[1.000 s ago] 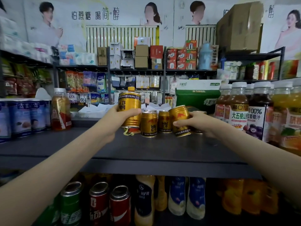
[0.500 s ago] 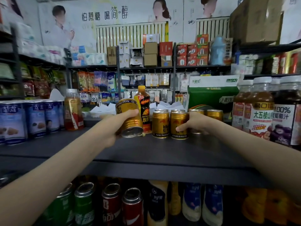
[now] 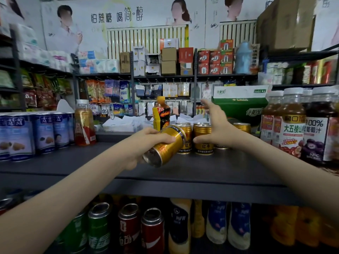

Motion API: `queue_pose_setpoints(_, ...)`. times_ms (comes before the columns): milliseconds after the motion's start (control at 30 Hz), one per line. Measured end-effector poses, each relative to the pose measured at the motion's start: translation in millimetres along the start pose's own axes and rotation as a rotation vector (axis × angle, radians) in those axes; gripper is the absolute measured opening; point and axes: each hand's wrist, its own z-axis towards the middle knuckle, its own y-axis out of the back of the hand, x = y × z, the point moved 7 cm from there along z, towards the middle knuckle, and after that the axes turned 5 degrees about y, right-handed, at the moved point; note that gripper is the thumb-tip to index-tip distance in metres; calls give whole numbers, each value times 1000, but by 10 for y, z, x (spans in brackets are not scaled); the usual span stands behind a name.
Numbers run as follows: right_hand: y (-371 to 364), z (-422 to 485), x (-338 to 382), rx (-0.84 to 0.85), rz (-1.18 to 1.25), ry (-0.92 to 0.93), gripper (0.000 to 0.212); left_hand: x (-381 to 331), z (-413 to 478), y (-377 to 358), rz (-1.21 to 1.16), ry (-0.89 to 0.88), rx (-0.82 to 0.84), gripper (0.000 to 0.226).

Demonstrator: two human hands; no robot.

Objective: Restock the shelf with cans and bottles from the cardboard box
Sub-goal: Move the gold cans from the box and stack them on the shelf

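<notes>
Now we grip 1 can, tilted, in left hand above shelf; right hand fingers spread, empty, by upright cans.

"怕蔗糖 喝简·醇" on the wall poster; "100%" on a dark juice bottle; "红牛" on a gold can.

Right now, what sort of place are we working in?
Most likely a small grocery or convenience shop: a dark shelf carries rows of gold cans and juice bottles, soda cans fill the level below, and snack packets hang on racks behind.
</notes>
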Motion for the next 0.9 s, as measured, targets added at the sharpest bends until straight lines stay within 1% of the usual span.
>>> queue_pose_setpoints(67, -71, -170, 510, 120, 5, 255, 113, -56, -3, -74, 64, -7, 28, 46)
queue_pose_setpoints(133, -188, -300, 790, 219, -83, 412, 103, -138, -25, -170, 97, -45, 63, 35)
queue_pose_setpoints(167, -228, -334, 841, 238, -133, 448, 95, -174, -31, -210, 114, -64, 78, 38)
queue_pose_setpoints(200, -239, -354, 848, 230, -168, 453, 87, -197, -39, -243, 134, -75, 87, 48)
queue_pose_setpoints(267, -196, -372, 781, 175, -157, 365, 72, -209, -52, -256, 134, -82, 86, 76)
queue_pose_setpoints(300, -161, -382, 715, 149, -102, 286, 66, -215, -54, -255, 100, -98, 105, 82)
queue_pose_setpoints(333, -125, -396, 631, 127, -17, 193, 61, -229, -56, -261, 64, -128, 135, 78)
queue_pose_setpoints(367, -97, -412, 541, 112, 86, 95, 56, -251, -74, -277, 39, -166, 170, 67)
queue_pose_setpoints(433, -102, -448, 349, 114, 299, -69, 52, -288, -92, -291, 66, -241, 173, 36)
queue_pose_setpoints(467, -121, -464, 284, 128, 395, -121, 52, -304, -87, -292, 101, -274, 144, 24)
queue_pose_setpoints(500, -138, -481, 247, 142, 480, -153, 55, -319, -72, -290, 139, -305, 102, 19)
queue_pose_setpoints(533, -148, -501, 221, 155, 544, -171, 59, -337, -62, -300, 170, -330, 62, 20)
queue_pose_setpoints(600, -161, -543, 183, 181, 626, -196, 64, -378, -45, -327, 202, -368, 6, 29)
queue_pose_setpoints(700, -196, -601, 144, 231, 692, -245, 57, -420, -23, -415, 250, -405, -34, 30)
queue_pose_setpoints(733, -218, -613, 137, 246, 692, -258, 56, -430, 0, -447, 327, -419, -77, 35)
queue_pose_setpoints(800, -268, -613, 136, 270, 681, -255, 46, -448, 4, -504, 525, -443, -219, 47)
queue_pose_setpoints(833, -276, -606, 130, 271, 680, -251, 41, -462, -1, -526, 571, -460, -269, 50)
queue_pose_setpoints(900, -258, -589, 54, 270, 662, -279, 43, -465, 26, -564, 561, -475, -275, 48)
